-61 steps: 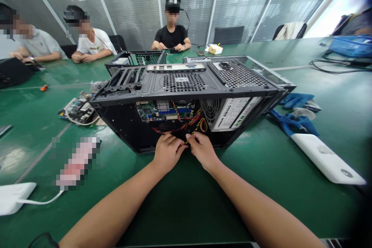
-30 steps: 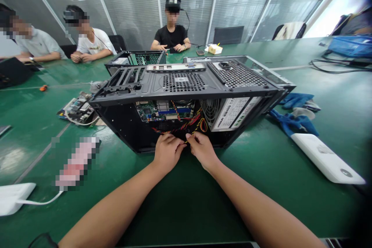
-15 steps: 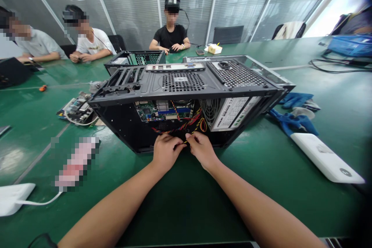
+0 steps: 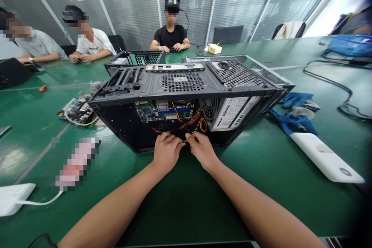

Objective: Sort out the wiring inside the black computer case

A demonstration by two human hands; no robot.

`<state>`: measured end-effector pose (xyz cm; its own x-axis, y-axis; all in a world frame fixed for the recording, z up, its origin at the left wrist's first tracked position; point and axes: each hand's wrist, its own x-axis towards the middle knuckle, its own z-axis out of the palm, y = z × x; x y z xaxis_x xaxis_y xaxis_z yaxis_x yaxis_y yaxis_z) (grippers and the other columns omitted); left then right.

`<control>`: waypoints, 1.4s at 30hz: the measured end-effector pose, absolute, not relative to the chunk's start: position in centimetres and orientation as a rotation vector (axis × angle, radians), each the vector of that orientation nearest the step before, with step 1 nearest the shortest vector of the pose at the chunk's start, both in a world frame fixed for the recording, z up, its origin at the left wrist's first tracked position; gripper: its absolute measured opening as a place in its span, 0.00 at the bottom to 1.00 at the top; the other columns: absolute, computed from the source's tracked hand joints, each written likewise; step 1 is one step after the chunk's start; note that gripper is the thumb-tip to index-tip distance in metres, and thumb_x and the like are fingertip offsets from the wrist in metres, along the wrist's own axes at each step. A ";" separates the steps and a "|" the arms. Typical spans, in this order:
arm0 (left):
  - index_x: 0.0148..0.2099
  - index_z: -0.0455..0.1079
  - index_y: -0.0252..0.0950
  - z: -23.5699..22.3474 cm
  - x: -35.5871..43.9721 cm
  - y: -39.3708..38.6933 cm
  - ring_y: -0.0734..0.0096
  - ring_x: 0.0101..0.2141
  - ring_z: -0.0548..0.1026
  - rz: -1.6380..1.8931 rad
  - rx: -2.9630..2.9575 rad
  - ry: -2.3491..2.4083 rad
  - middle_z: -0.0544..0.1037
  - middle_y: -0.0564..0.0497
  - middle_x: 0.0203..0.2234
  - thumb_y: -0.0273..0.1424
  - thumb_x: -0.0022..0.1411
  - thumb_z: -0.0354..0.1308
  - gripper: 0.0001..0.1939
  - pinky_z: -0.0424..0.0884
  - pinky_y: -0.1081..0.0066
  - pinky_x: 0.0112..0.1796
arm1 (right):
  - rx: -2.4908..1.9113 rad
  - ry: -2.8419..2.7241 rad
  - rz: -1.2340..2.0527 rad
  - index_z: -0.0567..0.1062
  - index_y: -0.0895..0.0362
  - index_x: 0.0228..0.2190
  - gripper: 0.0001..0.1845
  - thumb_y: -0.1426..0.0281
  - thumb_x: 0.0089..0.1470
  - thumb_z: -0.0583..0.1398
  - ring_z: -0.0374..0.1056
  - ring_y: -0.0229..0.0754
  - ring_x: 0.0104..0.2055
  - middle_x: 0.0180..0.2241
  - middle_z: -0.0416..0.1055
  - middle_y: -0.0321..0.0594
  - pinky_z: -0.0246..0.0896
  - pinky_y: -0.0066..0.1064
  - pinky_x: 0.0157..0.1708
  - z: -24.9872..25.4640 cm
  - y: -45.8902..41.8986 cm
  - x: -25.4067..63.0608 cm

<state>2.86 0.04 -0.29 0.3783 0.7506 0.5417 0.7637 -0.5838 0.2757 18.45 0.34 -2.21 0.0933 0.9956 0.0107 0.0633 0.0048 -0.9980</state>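
Note:
An open computer case (image 4: pixel 186 90) lies before me with its rear panel facing up. Inside are a green motherboard (image 4: pixel 145 111), a labelled power supply (image 4: pixel 234 113) and a bundle of coloured cables (image 4: pixel 186 124). At the lower front edge, my left hand (image 4: pixel 167 149) pinches a thin yellow-and-black cable (image 4: pixel 185 140). Close beside it, my right hand (image 4: pixel 202 148) has thumb and forefinger closed on the same cable. A loop of yellow and red wire (image 4: pixel 203 124) rises just above the right fingers. The cable's end is hidden by my hands.
A loose circuit board assembly (image 4: pixel 78 109) lies left of the case, with a white power bank (image 4: pixel 14 198) nearer me. To the right are blue gloves (image 4: pixel 296 118) and another white power bank (image 4: pixel 325 158). A second case (image 4: pixel 136 58) stands behind. Several people sit across the table.
Both hands stay at the cable; my left fingers have shifted only slightly. At the far right, a black cord on the table has moved toward me.

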 end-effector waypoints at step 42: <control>0.32 0.73 0.37 -0.6 2.9 -0.1 0.61 0.34 0.71 -0.947 -2.607 -1.377 0.77 0.49 0.26 0.31 0.67 0.57 0.10 0.64 0.63 0.36 | -1.299 -1.206 1.110 0.60 0.52 0.20 0.26 0.46 0.53 0.59 0.51 0.35 0.17 0.14 0.55 0.28 0.46 0.29 0.18 -2.5 0.3 18.5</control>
<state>2.91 -0.10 -0.60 0.4180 0.7344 0.5348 0.7621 -0.6038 0.2336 18.48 0.35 -2.45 0.0799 0.9968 0.0066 0.0762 0.0005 -0.9971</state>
